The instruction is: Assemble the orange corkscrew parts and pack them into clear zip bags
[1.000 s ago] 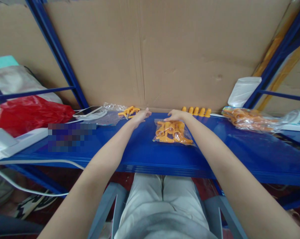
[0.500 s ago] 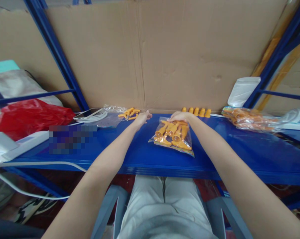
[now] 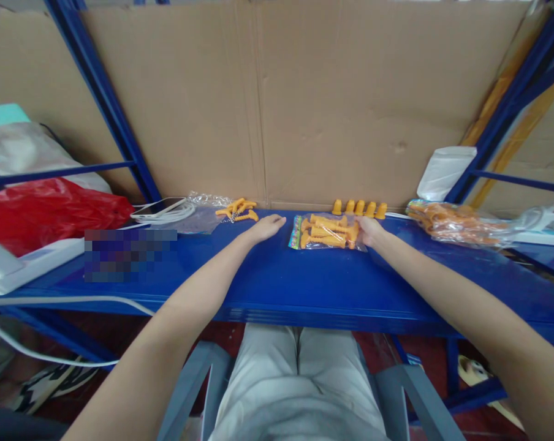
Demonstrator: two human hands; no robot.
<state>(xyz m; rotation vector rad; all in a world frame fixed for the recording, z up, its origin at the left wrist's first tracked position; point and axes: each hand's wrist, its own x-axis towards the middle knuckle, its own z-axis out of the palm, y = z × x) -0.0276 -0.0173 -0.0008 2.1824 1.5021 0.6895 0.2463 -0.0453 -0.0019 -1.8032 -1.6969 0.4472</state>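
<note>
A clear plastic bag of orange plastic pieces lies on the blue table, its colourful printed strip towards the left. My right hand grips the bag's right end; its fingertips are partly hidden behind the plastic. To the left of the bag, my left hand is held low over the table with its fingers stretched out and holds nothing. Just beyond it lies a small pile of orange plastic pieces with thin chains. Several small orange cup-shaped pieces stand in a row behind the bag.
Another clear bag of orange pieces lies at the right. An empty-looking clear bag and a coiled white cable are at the left, near a red plastic bag. A cardboard panel closes off the back.
The bag has turned so its printed strip, formerly towards me, now faces left. My right hand has shifted from its far edge to its right end. The left hand has moved slightly right.
</note>
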